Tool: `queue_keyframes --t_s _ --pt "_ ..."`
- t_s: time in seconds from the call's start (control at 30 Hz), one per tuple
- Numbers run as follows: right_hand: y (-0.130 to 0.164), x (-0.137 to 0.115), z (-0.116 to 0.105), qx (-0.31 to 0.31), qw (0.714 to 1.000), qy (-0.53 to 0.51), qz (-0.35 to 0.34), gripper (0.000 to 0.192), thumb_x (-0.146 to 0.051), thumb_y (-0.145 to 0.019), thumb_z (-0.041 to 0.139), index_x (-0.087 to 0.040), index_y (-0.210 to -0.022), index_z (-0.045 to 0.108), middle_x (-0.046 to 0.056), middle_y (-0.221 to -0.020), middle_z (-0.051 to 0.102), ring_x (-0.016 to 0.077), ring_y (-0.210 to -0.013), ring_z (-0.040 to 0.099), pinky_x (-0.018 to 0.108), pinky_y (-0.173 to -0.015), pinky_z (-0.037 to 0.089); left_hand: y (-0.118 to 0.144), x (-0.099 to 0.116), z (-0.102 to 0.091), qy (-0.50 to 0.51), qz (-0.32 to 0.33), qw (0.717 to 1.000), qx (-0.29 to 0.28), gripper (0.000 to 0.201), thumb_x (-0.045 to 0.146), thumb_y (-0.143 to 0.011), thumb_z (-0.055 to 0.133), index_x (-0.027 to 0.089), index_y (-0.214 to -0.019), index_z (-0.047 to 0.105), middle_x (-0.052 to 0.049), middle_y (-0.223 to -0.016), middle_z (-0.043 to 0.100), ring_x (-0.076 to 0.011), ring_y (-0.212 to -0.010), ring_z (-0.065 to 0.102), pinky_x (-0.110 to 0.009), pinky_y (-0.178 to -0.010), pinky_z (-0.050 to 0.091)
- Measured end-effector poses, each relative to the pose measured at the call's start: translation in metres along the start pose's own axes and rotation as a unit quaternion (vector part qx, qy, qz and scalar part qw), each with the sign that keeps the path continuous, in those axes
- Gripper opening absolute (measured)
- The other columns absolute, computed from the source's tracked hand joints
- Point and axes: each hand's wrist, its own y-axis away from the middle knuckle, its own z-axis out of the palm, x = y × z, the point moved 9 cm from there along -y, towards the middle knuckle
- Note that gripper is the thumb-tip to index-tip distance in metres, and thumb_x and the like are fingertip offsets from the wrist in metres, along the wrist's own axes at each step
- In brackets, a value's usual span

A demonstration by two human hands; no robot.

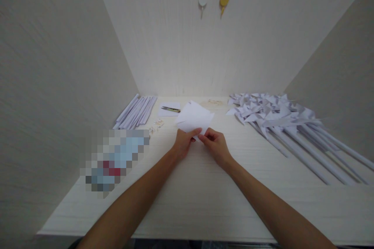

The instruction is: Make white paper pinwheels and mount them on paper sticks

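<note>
Soft, even light falls from above, brightest on the back wall (187,46); the side panels are dimmer. Shadows under the hands are faint. No glare. Wide-angle distortion splays the edges. A pixelated block (115,159) masks one area; distant detail is slightly soft.

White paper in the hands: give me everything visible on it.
The white paper is a plain, unprinted sheet, looking thin and matte, with angled edges that suggest folds or layers; which one is unclear. It sits mid-table, its far part over the table, its near corner pinched between the left hand and the right hand. Only the fingertips touch it. No tears or marks show.
</note>
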Motion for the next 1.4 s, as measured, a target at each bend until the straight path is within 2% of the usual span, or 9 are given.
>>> queue_keyframes --t_s 0.2,0.33,0.5,0.6,0.87,0.97,1.03,1.13,1.4 --pt "0.000 -0.002 0.004 -0.005 1.000 0.015 0.010 0.027 -0.037 -0.060 0.064 -0.019 -0.052 0.046 -0.006 -0.046 0.039 0.0081 -0.045 0.032 0.023 -0.044 0.024 0.002 0.003 0.003 0.013 0.003 1.000 -0.004 0.034 0.024 -0.045 0.075 0.017 -0.076 0.063 0.000 -0.070 0.064 -0.0106 -0.059 0.055 -0.021 -0.050 0.041" --pt "-0.001 0.003 0.002 -0.002 1.000 0.030 0.003 0.025 -0.037 -0.064 0.061 -0.019 -0.052 0.048 -0.004 -0.049 0.042 0.0091 -0.049 0.034 0.024 -0.046 0.026 0.001 0.001 0.005 0.014 -0.006 1.000 -0.014 0.035 0.022 -0.045 0.075 0.017 -0.076 0.062 -0.001 -0.076 0.066 -0.0122 -0.066 0.058 -0.021 -0.054 0.043" --pt "-0.003 0.014 -0.001 0.000 1.000 0.003 0.027 0.026 -0.035 -0.062 0.062 -0.019 -0.051 0.045 -0.003 -0.053 0.047 0.0092 -0.049 0.037 0.024 -0.046 0.028 -0.007 0.008 -0.017 0.058 0.014 0.995 0.074 0.032 0.028 -0.046 0.075 0.015 -0.070 0.059 0.000 -0.068 0.063 -0.0096 -0.062 0.056 -0.019 -0.053 0.041" --pt "-0.003 0.017 -0.003 0.013 0.998 -0.023 0.049 0.024 -0.035 -0.060 0.064 -0.018 -0.053 0.047 -0.004 -0.050 0.045 0.0082 -0.045 0.036 0.023 -0.043 0.025 -0.011 0.013 -0.026 0.062 0.032 0.993 0.094 0.031 0.031 -0.046 0.075 0.015 -0.065 0.057 0.004 -0.058 0.058 -0.0054 -0.052 0.050 -0.017 -0.049 0.037" --pt "0.003 0.015 -0.028 0.129 0.975 -0.162 0.081 0.024 -0.035 -0.058 0.067 -0.018 -0.059 0.051 -0.008 -0.042 0.040 0.0057 -0.038 0.033 0.021 -0.038 0.022 -0.010 0.004 -0.011 -0.008 0.003 1.000 0.003 0.024 0.026 -0.046 0.075 0.013 -0.060 0.061 0.004 -0.049 0.053 -0.0037 -0.041 0.039 -0.018 -0.039 0.025" --pt "0.005 0.013 -0.033 0.143 0.967 -0.192 0.084 0.025 -0.035 -0.056 0.069 -0.018 -0.057 0.050 -0.008 -0.042 0.041 0.0050 -0.038 0.033 0.020 -0.037 0.021 -0.006 0.000 0.000 -0.021 -0.017 0.998 -0.049 0.023 0.022 -0.044 0.076 0.012 -0.059 0.061 0.003 -0.051 0.056 -0.0058 -0.045 0.045 -0.019 -0.044 0.033" --pt "0.008 0.012 -0.034 0.144 0.963 -0.209 0.089 0.028 -0.036 -0.055 0.070 -0.017 -0.056 0.050 -0.008 -0.041 0.040 0.0047 -0.038 0.033 0.020 -0.037 0.020 -0.002 -0.003 0.005 -0.017 -0.039 0.997 -0.069 0.031 0.018 -0.043 0.077 0.013 -0.071 0.065 -0.001 -0.065 0.064 -0.0103 -0.057 0.055 -0.023 -0.056 0.042" --pt "0.014 0.013 -0.032 0.127 0.965 -0.206 0.101 0.031 -0.040 -0.056 0.070 -0.017 -0.056 0.050 -0.007 -0.040 0.041 0.0046 -0.037 0.033 0.020 -0.037 0.020 0.004 -0.004 0.010 -0.010 -0.051 0.995 -0.082 0.034 0.019 -0.046 0.076 0.013 -0.078 0.066 -0.004 -0.077 0.068 -0.0148 -0.069 0.060 -0.028 -0.067 0.046" --pt "0.024 0.018 -0.003 -0.025 0.988 -0.072 0.135 0.036 -0.049 -0.063 0.062 -0.017 -0.053 0.048 -0.005 -0.041 0.044 0.0061 -0.036 0.033 0.022 -0.037 0.021 0.006 -0.006 0.007 0.015 -0.051 0.997 -0.055 0.029 0.019 -0.047 0.075 0.012 -0.073 0.066 -0.002 -0.069 0.067 -0.0128 -0.061 0.058 -0.025 -0.060 0.045"
